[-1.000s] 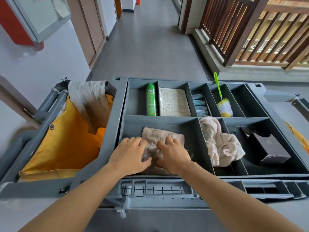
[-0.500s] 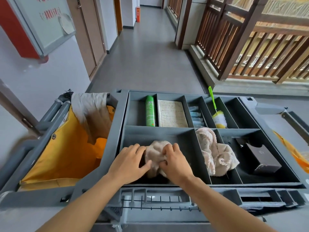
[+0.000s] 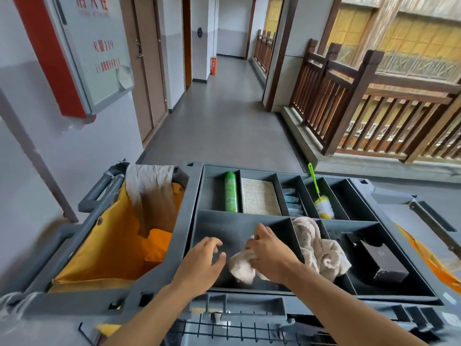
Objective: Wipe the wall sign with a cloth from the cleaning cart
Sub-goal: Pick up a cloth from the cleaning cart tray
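A grey cleaning cart [image 3: 192, 201] stands in front of me, its top tray split into compartments. My right hand [image 3: 268, 253] grips a bunched beige cloth [image 3: 240, 267] in the near left compartment and lifts it a little off the floor of the tray. My left hand [image 3: 202, 260] hovers just left of the cloth with fingers spread, holding nothing. A red-framed wall sign [image 3: 82, 53] with red characters hangs on the left wall, above and beyond the cart.
A second beige cloth [image 3: 316, 248] drapes over a divider at the right. A green spray can [image 3: 230, 196], a notebook [image 3: 259, 197], a green-handled brush [image 3: 318, 193] and a black box [image 3: 381, 263] lie in other compartments. A yellow bag [image 3: 119, 236] hangs at left. Wooden railing [image 3: 349, 103] lines the right side of the corridor.
My right hand has gathered the flat cloth into a bunch and raised it. My left hand has let go and opened. The view has tilted upward, showing more of the wall sign.
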Demonstrator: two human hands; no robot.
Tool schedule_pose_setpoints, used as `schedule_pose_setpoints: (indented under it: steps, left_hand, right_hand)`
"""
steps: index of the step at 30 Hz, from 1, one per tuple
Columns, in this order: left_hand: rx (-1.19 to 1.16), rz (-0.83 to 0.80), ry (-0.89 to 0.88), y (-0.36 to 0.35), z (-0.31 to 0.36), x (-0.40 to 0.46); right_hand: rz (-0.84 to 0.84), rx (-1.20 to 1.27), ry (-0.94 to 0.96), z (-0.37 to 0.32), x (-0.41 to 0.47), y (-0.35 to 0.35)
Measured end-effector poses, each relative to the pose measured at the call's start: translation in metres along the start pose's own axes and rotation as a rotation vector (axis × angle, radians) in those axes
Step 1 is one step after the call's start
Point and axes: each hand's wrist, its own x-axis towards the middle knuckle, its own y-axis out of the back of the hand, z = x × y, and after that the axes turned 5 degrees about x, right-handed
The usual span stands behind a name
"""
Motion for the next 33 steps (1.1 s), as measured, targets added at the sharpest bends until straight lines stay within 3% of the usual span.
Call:
schedule_pose_setpoints:
  steps: [3, 7, 15, 19, 28, 33]
  left_hand:
    - [-0.016, 0.057, -0.019, 0.014, 0.006, -0.005]
    - [-0.036, 0.178, 0.015, 0.047, 0.021, -0.014]
    - [0.025, 0.549, 0.188, 0.136, 0.046, -0.06]
    - [0.074, 0.743, 0.261, 0.171, 0.061, -0.107]
    - [0.373, 0.987, 0.458, 0.278, 0.09, -0.254]
    - [0.504, 1.106, 0.508, 0.335, 0.118, -0.351]
  right_hand:
    - [0.093, -0.006, -0.008, -0.006, -0.001, 0.009]
    - [0.291, 0.188, -0.027, -0.033, -0.001, 0.032]
    - [0.468, 0.379, 0.308, -0.103, 0.016, 0.082]
    - [0.457, 0.478, 0.455, -0.151, 0.02, 0.1]
    - [0.468, 0.681, 0.769, -0.307, -0.018, 0.141]
    - [0.457, 0.679, 0.905, -0.404, -0.073, 0.164]
